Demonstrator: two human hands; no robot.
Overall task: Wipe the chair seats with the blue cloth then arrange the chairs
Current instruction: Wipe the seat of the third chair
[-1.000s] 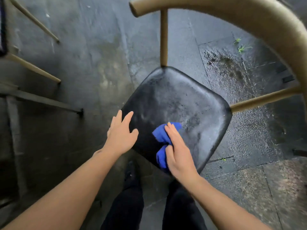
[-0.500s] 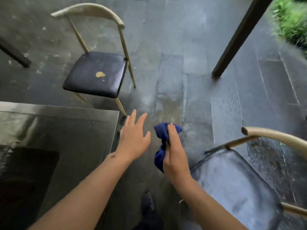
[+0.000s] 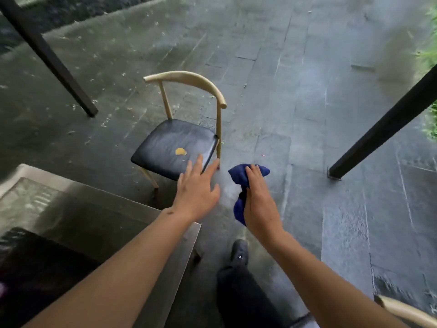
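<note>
The right hand [image 3: 259, 204] grasps the soft, limp blue cloth [image 3: 246, 172] just right of the chair [image 3: 175, 143], whose slick dark seat bears a yellow leaf [image 3: 180, 151], while the left hand [image 3: 197, 190], fingers spread, reaches toward it; the light frame probably lifts best by the curved backrest.

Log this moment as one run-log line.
left hand open, reaching | right hand grips blue cloth | chair seat unwiped, yellow leaf on it

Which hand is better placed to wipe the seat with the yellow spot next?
Right, probably. The right hand already grips the blue cloth near the chair seat. The left hand reaches open toward the seat edge, better suited to steadying the chair.
</note>
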